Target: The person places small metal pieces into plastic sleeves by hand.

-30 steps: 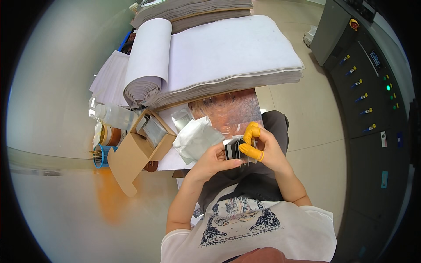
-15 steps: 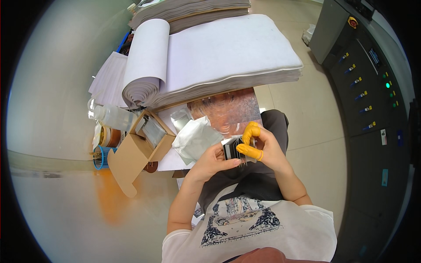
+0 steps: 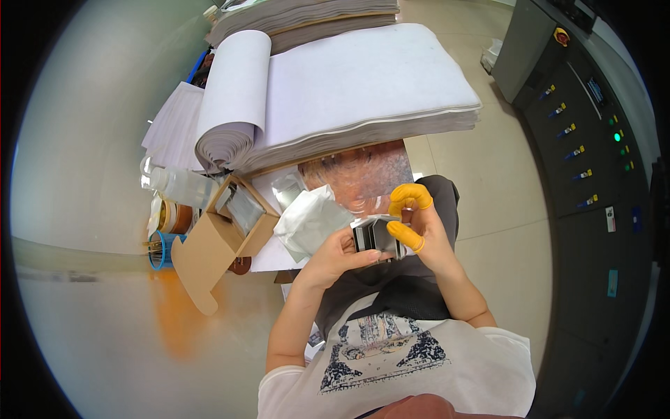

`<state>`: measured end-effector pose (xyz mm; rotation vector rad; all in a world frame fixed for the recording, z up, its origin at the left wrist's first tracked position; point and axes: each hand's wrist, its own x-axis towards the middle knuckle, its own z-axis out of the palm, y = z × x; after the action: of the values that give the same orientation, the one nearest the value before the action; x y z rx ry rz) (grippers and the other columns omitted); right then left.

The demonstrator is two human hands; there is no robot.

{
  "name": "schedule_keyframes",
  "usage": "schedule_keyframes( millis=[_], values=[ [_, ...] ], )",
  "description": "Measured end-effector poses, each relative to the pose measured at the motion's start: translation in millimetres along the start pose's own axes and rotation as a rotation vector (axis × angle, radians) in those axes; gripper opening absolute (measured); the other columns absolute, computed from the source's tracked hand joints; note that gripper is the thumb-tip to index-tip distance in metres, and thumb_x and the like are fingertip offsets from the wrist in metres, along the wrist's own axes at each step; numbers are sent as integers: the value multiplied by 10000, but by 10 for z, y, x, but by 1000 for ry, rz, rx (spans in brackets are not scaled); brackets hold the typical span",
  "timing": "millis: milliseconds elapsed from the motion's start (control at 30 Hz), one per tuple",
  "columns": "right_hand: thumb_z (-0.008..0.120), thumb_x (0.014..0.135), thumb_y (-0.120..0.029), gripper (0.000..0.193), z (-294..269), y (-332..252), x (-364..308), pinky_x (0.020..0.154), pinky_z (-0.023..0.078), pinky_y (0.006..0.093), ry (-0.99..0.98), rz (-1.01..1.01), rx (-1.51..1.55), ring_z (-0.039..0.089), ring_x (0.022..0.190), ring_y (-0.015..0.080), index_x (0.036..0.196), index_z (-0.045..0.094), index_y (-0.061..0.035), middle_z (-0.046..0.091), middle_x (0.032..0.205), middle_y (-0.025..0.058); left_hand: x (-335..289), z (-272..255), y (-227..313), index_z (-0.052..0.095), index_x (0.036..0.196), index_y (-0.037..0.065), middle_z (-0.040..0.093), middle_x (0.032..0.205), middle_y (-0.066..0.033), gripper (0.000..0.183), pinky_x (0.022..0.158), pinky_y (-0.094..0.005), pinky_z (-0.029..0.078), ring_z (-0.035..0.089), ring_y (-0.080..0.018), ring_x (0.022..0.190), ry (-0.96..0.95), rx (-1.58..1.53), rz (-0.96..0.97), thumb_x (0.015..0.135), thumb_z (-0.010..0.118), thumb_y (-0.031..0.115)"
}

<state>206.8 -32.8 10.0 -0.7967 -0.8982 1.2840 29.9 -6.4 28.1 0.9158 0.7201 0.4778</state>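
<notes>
Above my lap, my left hand (image 3: 335, 258) is closed round the lower left side of a small stack of thin dark sheets (image 3: 377, 239) with pale edges. Its thumb lies along the bottom of the stack, and the sheets stand fanned apart with gaps between them. Yellow rubber finger cots cover the thumb and index finger of my right hand (image 3: 424, 227). That hand is at the stack's right side, thumb and index finger curved and apart, the thumb tip close against the sheets. Whether its other fingers touch the back of the stack is hidden.
Left of my hands lie a crumpled white wrapper (image 3: 310, 223) and an opened cardboard box (image 3: 262, 234) holding clear-wrapped contents. Beyond are a plastic bottle (image 3: 183, 185), a blue basket (image 3: 162, 250), a thick white sheet stack (image 3: 363, 77) and a paper roll (image 3: 234, 91). A dark control cabinet (image 3: 593, 209) stands right.
My right thumb and index finger have moved apart and slightly up and right from the stack. The sheets are fanned wider. My left hand keeps its hold.
</notes>
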Motion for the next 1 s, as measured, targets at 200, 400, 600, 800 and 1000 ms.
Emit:
schedule_keyframes(
  millis=[200,400,600,800,1000],
  values=[
    [724,730,-95,192,-91,-6,9,608,432,212,-125,-40,-359,473,748,83,780,552,-25,487,875,30,-2,31,-30,485,1180,-48,608,1064,-116,490,854,-293,486,616,-170,951,38,51,56,750,703,39],
    [775,672,-104,266,-7,-76,25,583,329,222,-128,-84,-488,393,677,95,711,517,-54,432,753,-3,-4,55,-25,490,1160,-16,584,1059,-52,466,862,-257,454,569,-114,967,31,77,30,753,714,27],
    [775,674,-107,265,-8,-61,15,577,314,216,-137,-58,-496,372,668,86,709,517,-61,419,745,-12,-5,48,-16,486,1165,-13,587,1052,-57,488,862,-258,451,571,-114,960,7,75,46,744,728,36],
    [749,684,-99,226,-48,2,27,503,320,195,-144,-51,-431,384,629,62,722,535,-36,455,787,-10,-6,23,-7,464,1211,-12,587,1053,-51,544,863,-264,452,576,-123,965,-27,53,21,741,731,41],
    [732,712,-90,210,-88,54,19,504,298,178,-156,-55,-331,364,627,35,742,529,-40,444,818,-18,12,10,-17,470,1218,-4,580,1053,-29,569,865,-253,434,556,-101,959,-9,66,23,729,750,79]
  ],
)
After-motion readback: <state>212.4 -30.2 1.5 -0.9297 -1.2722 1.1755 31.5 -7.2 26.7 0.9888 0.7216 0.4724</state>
